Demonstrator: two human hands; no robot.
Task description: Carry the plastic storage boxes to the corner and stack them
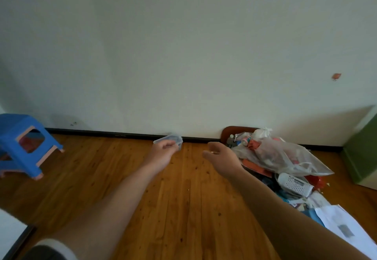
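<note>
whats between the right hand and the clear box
Nothing. In the head view, only bare wooden floor shows between the right hand and the clear box that the left hand holds.

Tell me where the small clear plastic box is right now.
The clear plastic box is just left of centre in the head view, gripped in the left hand in front of the dark baseboard, with the right hand close on its right.

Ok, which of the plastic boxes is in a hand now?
The small clear box, gripped by the left hand. The white box with holes lies in the pile by the wall, untouched.
</note>
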